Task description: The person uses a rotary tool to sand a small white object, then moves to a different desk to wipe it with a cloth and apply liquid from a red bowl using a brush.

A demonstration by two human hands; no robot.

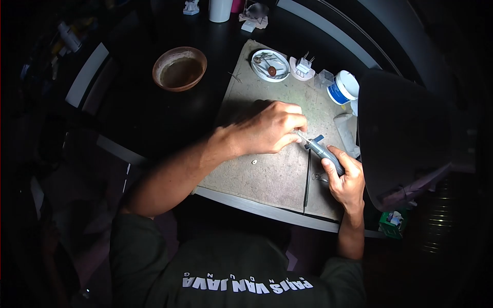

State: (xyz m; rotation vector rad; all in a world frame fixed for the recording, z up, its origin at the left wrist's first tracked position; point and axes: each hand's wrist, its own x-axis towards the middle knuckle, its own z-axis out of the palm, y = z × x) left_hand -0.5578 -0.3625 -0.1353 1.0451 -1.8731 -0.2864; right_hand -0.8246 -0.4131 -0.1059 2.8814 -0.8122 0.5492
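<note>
Evidently both hands are at work over the beige mat, which lies on the dark surface. The right hand is curled closed around the body of a grey tool, right of the mat's middle, with the thumb laid along its near side. The tool's thin tip points up and left, towards the other hand. The left hand reaches in from the left, its thumb and fingertips drawn together, pinching a small pale piece just at that tip; the piece is too small to make out further.

A thin dark rod runs below the tool to the mat's near edge, and a tiny white ring lies on the mat's near left part. Towards the mat's far edge is a round white dish holding small thin items and a brown disc. A white tub with a blue label is at the mat's far right. Left of the mat, apart from it, sits a brown bowl.
</note>
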